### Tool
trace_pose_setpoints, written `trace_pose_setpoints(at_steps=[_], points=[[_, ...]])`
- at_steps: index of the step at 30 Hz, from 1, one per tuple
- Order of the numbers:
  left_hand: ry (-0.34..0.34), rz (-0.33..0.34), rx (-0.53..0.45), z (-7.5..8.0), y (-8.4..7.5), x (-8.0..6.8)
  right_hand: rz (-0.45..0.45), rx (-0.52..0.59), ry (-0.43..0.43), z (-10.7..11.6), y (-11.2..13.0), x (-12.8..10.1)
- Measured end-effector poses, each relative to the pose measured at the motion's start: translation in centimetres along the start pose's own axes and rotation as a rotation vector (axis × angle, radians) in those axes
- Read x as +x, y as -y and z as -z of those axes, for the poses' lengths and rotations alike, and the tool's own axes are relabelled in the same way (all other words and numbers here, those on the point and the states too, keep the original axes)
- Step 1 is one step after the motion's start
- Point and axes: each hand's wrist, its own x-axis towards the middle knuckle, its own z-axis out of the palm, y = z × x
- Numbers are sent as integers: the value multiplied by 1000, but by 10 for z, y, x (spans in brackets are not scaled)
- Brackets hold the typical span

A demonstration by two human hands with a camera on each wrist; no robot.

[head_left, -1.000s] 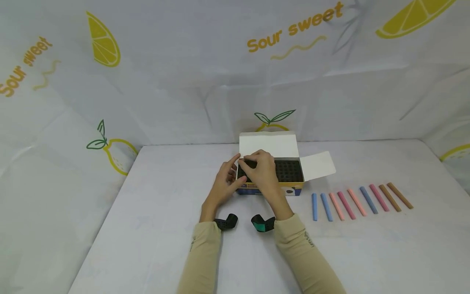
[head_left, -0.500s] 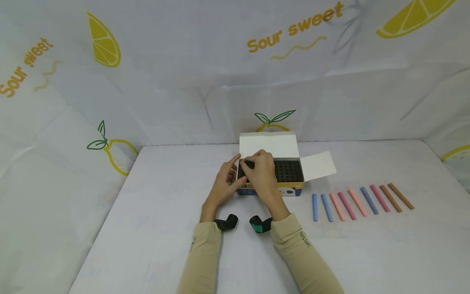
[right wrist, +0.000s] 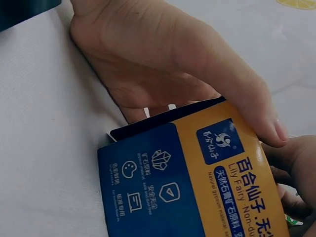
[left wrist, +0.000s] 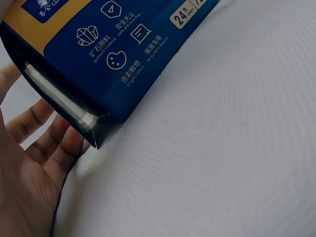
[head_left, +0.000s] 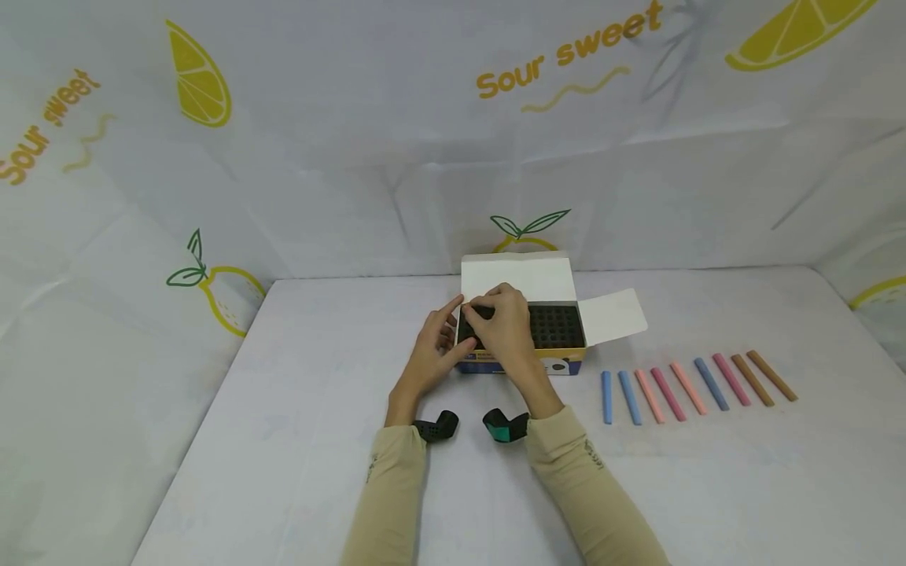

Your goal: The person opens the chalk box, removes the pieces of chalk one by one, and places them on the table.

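An open blue and yellow chalk box stands mid-table with its white lid raised and a dark gridded tray inside. My left hand rests against the box's left end with fairly straight fingers; the left wrist view shows those fingers beside the box's corner. My right hand arches over the tray's left rear part, fingertips bunched downward. In the right wrist view it lies over the top edge of the box. Whatever sits between its fingertips is hidden.
Several coloured chalk sticks, blue, pink and brown, lie in a row right of the box. A side flap sticks out toward them. The white table is walled on three sides by a lemon-print backdrop.
Almost nothing: both hands stay at the box's left end, with only a slight shift of the right forearm. The chalk row is unchanged.
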Motion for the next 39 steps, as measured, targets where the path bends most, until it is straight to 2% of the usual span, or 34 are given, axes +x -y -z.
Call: trace_pose_setpoints(at_steps=[5, 9, 26, 39], points=[[0, 14, -1, 0, 0, 1, 34, 108, -65, 3, -1, 4], [4, 18, 17, -1, 0, 2, 34, 150, -104, 5, 2, 8], [1, 26, 11, -1, 0, 2, 13, 158, -68, 4, 0, 10], [-12, 13, 40, -2, 1, 1, 44, 238, -101, 23, 13, 10]])
